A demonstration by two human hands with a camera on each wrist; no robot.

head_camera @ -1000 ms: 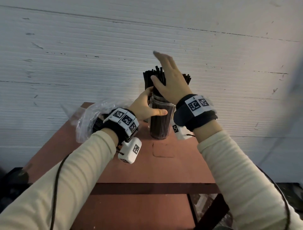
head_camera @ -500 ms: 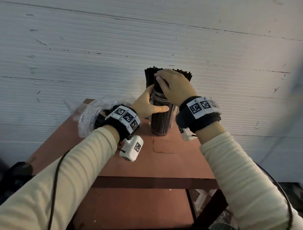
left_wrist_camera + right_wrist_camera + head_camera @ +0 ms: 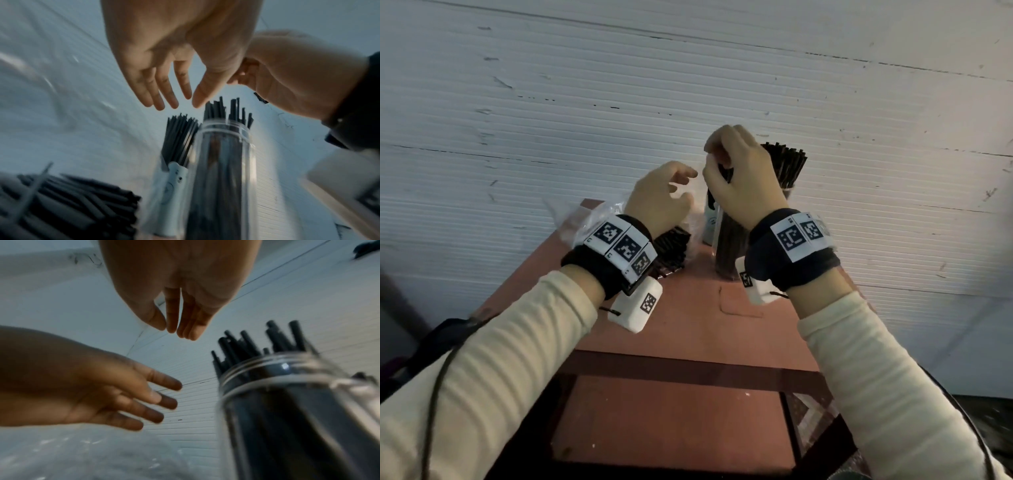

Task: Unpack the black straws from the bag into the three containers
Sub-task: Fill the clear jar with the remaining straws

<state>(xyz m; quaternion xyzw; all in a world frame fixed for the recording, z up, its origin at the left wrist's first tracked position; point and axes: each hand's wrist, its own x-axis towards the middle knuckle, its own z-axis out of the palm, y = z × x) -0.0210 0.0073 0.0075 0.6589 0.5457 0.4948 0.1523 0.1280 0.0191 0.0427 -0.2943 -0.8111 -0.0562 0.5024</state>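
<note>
A reddish-brown table (image 3: pixel 698 329) stands against a white ribbed wall (image 3: pixel 551 120), seen from the wearer's head and from both wrists.

At the far left of the table lies a crumpled clear plastic bag (image 3: pixel 585 219). Loose black straws (image 3: pixel 671 248) lie inside it, their ends pointing right; the left wrist view shows the same heap (image 3: pixel 78 209) low on the left.

Just right of the bag, the left hand (image 3: pixel 659 197) hangs in the air above the table. Its fingers (image 3: pixel 162 91) are relaxed and slightly spread, the thumb apart from them, and nothing is in its grasp.

Next comes a pale blue cup (image 3: pixel 174 181) with a printed face, mostly hidden in the head view. Thin black straws stand upright in it.

Just beside it, nearer the wearer, stands a tall clear plastic jar (image 3: pixel 727 245) packed with dark upright straws whose tips rise above the rim (image 3: pixel 226 128).

The right hand (image 3: pixel 744 178) hovers above this jar's mouth. From the head it looks curled over the straw tips, but the right wrist view shows its fingers (image 3: pixel 191 321) straight and pressed together, thumb alongside, holding nothing.

Farthest right, behind that hand, a third bundle of black straws (image 3: pixel 786 162) fans upward from a container that is mostly hidden.

Both forearms wear cream ribbed sleeves (image 3: pixel 876 377) and black wristbands with square black-and-white markers (image 3: pixel 625 245).
</note>
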